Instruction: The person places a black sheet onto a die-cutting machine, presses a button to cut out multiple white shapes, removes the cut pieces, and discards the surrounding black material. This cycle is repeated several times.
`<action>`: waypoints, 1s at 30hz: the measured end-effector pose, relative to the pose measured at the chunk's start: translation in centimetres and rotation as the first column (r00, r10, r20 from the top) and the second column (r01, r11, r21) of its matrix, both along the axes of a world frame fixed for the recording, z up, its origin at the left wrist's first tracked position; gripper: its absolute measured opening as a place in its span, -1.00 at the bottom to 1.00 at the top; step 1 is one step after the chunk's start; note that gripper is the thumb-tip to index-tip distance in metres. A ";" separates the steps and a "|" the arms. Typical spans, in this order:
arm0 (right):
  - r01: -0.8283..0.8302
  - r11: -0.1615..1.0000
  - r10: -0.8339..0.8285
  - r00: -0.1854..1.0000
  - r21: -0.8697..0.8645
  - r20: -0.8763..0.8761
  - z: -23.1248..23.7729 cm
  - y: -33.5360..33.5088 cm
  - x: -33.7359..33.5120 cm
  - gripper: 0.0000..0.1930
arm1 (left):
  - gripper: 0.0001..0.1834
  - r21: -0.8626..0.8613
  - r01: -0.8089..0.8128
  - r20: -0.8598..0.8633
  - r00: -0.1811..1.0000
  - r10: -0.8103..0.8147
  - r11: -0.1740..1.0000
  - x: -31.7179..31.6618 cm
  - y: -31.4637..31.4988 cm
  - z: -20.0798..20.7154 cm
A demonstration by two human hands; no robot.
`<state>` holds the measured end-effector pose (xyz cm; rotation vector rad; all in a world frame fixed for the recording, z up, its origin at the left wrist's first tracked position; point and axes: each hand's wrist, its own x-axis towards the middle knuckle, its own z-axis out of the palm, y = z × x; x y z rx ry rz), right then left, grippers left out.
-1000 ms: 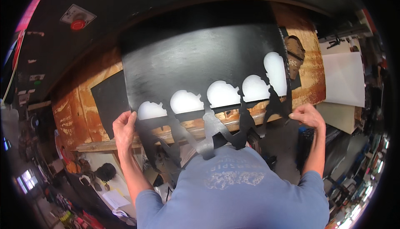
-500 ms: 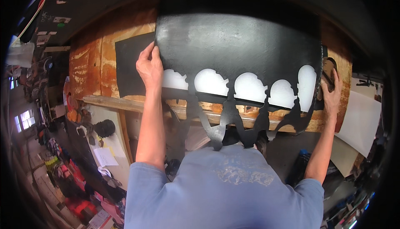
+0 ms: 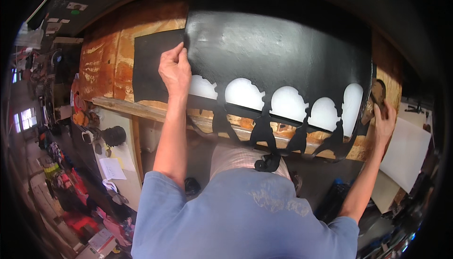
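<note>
Left hand (image 3: 175, 72) pinching the edge of a glossy black sheet (image 3: 278, 46), rounded cut-outs (image 3: 289, 103) showing white, right hand (image 3: 385, 121) half-curled beside a brown piece (image 3: 379, 90), its hold unclear

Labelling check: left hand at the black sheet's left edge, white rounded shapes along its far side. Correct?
No: the white rounded shapes lie along the near side, not far, in the head view. The left hand is at the left edge of the black sheet.

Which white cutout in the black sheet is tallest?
The rightmost cutout, nearest the right hand: it's narrow and clearly taller than wide, while the other four are squatter domes.
</note>
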<state>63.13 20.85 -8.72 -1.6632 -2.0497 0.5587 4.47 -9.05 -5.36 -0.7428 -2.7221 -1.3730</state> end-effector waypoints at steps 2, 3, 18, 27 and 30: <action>-0.018 0.994 -0.006 0.973 -0.104 -0.230 0.1 -0.7 0.4 -0.38 | -0.74 -0.058 -0.010 -0.056 0.998 0.007 0.998 0.0 0.1 0.0; 0.060 0.977 -0.127 0.933 -0.203 -0.337 0.3 -1.1 0.4 -0.37 | -0.75 -0.070 -0.004 -0.041 0.999 0.002 0.998 0.0 0.1 0.0; -0.234 0.966 0.241 0.969 -0.114 0.055 2.3 -1.9 -4.2 -0.24 | -0.77 -0.075 0.072 -0.346 0.934 -0.093 0.995 -0.1 0.5 -1.9; -0.108 0.983 0.099 0.993 -0.150 -0.065 3.0 -3.2 -4.7 -0.13 | -0.76 -0.043 0.105 -0.379 0.919 -0.113 0.994 -0.8 1.3 -2.9; -0.033 0.993 0.039 0.998 -0.109 0.048 2.3 -3.3 -5.9 -0.07 | -0.75 -0.060 0.139 -0.374 0.915 -0.151 0.989 -0.9 1.3 -2.8</action>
